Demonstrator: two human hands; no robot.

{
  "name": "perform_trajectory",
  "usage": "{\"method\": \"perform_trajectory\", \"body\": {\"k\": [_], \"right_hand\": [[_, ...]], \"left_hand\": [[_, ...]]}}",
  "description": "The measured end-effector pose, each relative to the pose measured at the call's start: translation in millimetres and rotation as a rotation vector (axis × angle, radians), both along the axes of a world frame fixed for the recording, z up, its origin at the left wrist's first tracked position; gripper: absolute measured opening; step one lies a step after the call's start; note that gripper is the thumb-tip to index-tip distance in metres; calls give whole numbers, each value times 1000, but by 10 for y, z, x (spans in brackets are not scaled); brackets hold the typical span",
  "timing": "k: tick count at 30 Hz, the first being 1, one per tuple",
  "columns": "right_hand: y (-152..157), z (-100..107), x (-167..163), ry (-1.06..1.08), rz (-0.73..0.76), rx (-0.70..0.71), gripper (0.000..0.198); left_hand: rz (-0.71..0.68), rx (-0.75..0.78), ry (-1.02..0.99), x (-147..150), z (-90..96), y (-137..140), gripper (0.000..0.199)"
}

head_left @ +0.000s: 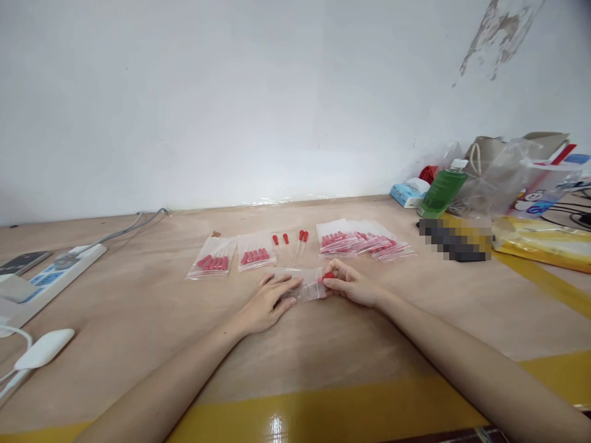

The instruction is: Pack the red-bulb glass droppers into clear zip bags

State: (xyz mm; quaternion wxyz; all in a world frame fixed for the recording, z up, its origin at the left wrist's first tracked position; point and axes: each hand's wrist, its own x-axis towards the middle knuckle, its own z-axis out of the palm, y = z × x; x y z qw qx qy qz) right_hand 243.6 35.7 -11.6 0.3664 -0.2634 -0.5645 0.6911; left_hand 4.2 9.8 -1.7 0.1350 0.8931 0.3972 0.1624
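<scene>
A clear zip bag (308, 290) lies on the table between my two hands, its mouth towards the right. My left hand (270, 303) holds the bag's left part, fingers over it and thumb at the near edge. At the bag's mouth, my right hand (347, 284) pinches a dropper (328, 276) by its red rubber bulb; the glass tube points left into the bag. Just beyond are several loose droppers (301, 236) with red bulbs. Two filled bags (213, 261) lie to the left of these, and a stack of filled bags (357, 239) to the right.
On the left are a power strip (64, 271), a phone (25, 263) and a white plug with cable (46, 349). A green bottle (441, 191), a tissue pack (407, 194), a plastic cup (538, 187) and a yellow package (545, 243) crowd the right. Yellow tape (286, 412) runs along the front edge.
</scene>
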Motion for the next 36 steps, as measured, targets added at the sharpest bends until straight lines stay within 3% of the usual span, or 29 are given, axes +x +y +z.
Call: {"method": "perform_trajectory", "body": {"k": [6, 10, 17, 21, 25, 30, 34, 36], "right_hand": [[51, -27, 79, -122, -206, 73, 31], [81, -69, 78, -247, -228, 75, 32], [48, 21, 91, -445, -97, 494, 37], [12, 87, 134, -466, -125, 425, 44], [-23, 41, 107, -482, -188, 348, 38], [-50, -32, 59, -477, -260, 144, 37], [-16, -49, 63, -461, -269, 122, 32], [23, -23, 62, -499, -347, 202, 27]], "left_hand": [[0, -28, -129, -63, 39, 3, 33], [-51, -31, -133, -100, 11, 23, 31], [-24, 20, -156, -83, -50, 16, 29], [-22, 33, -148, -83, -60, 13, 30], [-14, 46, -148, -84, -52, 5, 30], [8, 25, -146, -86, -24, -12, 36], [-13, 38, -148, -93, -43, -7, 32], [-21, 42, -143, -96, -61, -1, 30]]}}
